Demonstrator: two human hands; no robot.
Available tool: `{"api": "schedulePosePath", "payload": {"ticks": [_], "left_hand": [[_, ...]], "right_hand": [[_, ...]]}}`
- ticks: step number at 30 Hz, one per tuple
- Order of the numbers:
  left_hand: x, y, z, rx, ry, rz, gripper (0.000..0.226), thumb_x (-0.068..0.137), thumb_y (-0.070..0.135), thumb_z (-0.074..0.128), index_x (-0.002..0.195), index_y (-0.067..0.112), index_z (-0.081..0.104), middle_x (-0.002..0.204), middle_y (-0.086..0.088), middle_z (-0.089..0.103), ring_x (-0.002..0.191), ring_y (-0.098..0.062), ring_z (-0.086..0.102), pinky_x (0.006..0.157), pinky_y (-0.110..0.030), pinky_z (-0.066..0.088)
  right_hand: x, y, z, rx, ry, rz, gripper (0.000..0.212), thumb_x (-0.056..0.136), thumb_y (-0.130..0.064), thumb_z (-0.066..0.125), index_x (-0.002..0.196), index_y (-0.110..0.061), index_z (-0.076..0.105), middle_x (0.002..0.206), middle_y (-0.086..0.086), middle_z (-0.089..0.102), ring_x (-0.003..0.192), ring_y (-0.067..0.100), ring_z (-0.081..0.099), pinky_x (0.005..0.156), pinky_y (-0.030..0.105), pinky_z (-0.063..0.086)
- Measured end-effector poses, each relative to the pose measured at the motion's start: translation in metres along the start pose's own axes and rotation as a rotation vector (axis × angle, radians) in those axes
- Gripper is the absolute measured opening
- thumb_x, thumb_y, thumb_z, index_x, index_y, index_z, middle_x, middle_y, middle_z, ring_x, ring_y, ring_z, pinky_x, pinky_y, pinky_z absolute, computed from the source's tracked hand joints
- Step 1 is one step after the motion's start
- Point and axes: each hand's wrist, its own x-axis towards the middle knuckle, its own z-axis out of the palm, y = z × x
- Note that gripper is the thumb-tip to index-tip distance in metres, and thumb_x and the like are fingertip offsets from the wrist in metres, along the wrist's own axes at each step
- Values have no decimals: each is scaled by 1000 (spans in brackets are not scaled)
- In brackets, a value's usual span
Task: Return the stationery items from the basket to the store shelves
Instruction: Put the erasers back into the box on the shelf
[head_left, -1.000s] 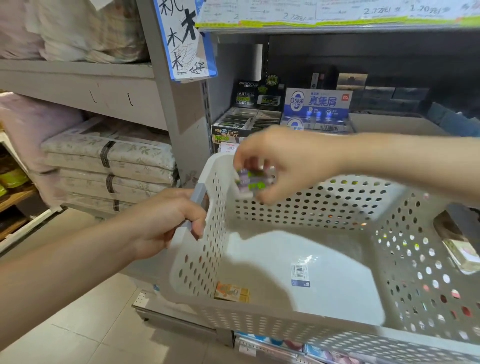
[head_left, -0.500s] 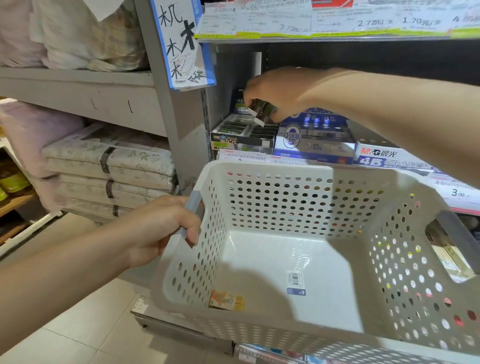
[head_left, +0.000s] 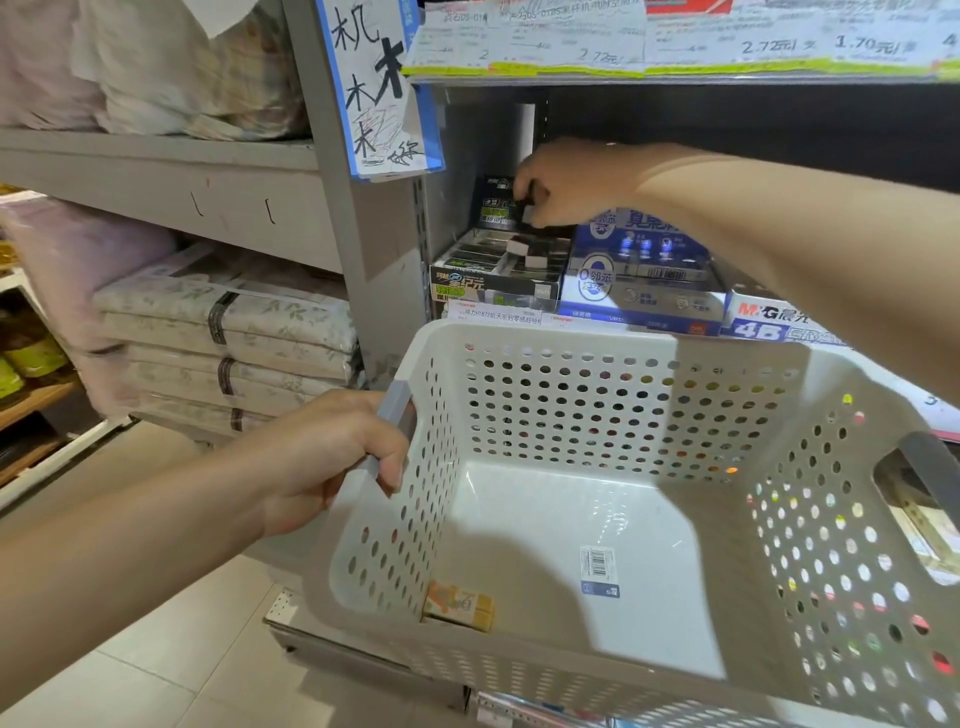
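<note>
Head view: a person stands at a store shelf, one hand on a basket, the other reaching in among boxes of stationery.
Left hand (head_left: 332, 457): fingers curled round the grey handle (head_left: 392, 415) on the left rim of the basket, holding it up in front of the shelf.
Basket (head_left: 613, 345): white plastic, walls dotted with round holes, its far rim just below the front edge of the shelf; a second grey handle (head_left: 930, 467) sits on the right rim.
Small box (head_left: 460, 605): orange and yellow, lying on the basket floor in the near left corner, against the left wall.
Barcode sticker (head_left: 599, 569): stuck flat to the basket floor, right of centre.
Right hand (head_left: 566, 182): reached over the basket into the shelf's left end, fingertips pinching a small dark eraser (head_left: 525, 210) above the black display box (head_left: 498, 270).
Black display box: open-topped, at the shelf's left front corner, with rows of dark erasers inside and one lying loose on top.
Blue and white box (head_left: 641, 280): just beside the black one, to its right, at the shelf's front edge.
Price labels (head_left: 675, 47): strung along the front edge of the shelf above.
Folded bedding (head_left: 228, 322): stacked in the bay to the left.
</note>
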Motion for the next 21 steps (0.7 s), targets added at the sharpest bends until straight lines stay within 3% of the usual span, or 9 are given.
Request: {"api": "schedulePosePath", "payload": {"ticks": [2, 4, 9, 12, 14, 16, 18, 21], "left_hand": [[1, 0, -1, 10, 7, -9, 25, 43, -3, 49, 45, 17, 64, 51, -8, 60, 43, -20, 58, 47, -23, 46], [4, 1, -3, 17, 25, -22, 26, 43, -3, 50, 49, 16, 67, 57, -11, 64, 50, -24, 62, 52, -27, 48], [10, 1, -7, 39, 34, -48, 40, 43, -2, 51, 79, 4, 65, 72, -19, 67, 63, -32, 65, 61, -33, 52], [12, 1, -8, 50, 20, -49, 47, 43, -2, 51, 88, 1, 64, 80, -24, 67, 67, -35, 65, 66, -37, 53], [11, 1, -8, 47, 11, -38, 45, 43, -2, 51, 85, 3, 66, 72, -21, 67, 61, -30, 65, 59, -32, 54], [9, 0, -7, 42, -8, -20, 40, 44, -3, 50, 78, 6, 67, 63, -15, 65, 54, -26, 63, 50, -27, 52], [7, 0, -6, 44, -26, -4, 39, 44, -3, 49, 78, 6, 67, 58, -12, 63, 50, -24, 62, 48, -26, 51], [6, -1, -6, 47, -28, 4, 36, 44, -3, 49, 75, 7, 66, 56, -10, 63, 48, -23, 61, 47, -25, 50]], "right_hand": [[-1, -4, 1, 101, -144, 71, 39, 86, -35, 62, 106, -1, 65, 86, 13, 67, 71, 22, 63, 62, 30, 53], [0, -8, 4, 151, -243, 92, 45, 83, -37, 67, 116, -6, 62, 89, 8, 65, 71, 17, 62, 57, 23, 50], [3, -8, 12, 124, -211, 32, 43, 84, -16, 69, 125, -7, 59, 104, 9, 67, 92, 30, 67, 80, 34, 55], [4, -3, 14, 112, -160, -5, 42, 81, -9, 71, 122, -11, 64, 112, 9, 68, 104, 28, 62, 94, 38, 49], [6, 2, 16, 159, -148, 5, 38, 80, -8, 70, 118, -13, 66, 111, 7, 68, 103, 25, 62, 96, 39, 49], [7, 5, 18, 257, -137, 71, 30, 82, -9, 65, 112, -11, 68, 98, 7, 69, 88, 23, 65, 88, 34, 52], [9, 5, 21, 347, -72, 160, 23, 85, -19, 63, 100, -2, 68, 71, 6, 64, 64, 20, 60, 72, 27, 50], [14, 1, 26, 365, -22, 219, 34, 82, -34, 68, 88, -1, 67, 47, 1, 56, 49, 17, 55, 60, 23, 49]]}}
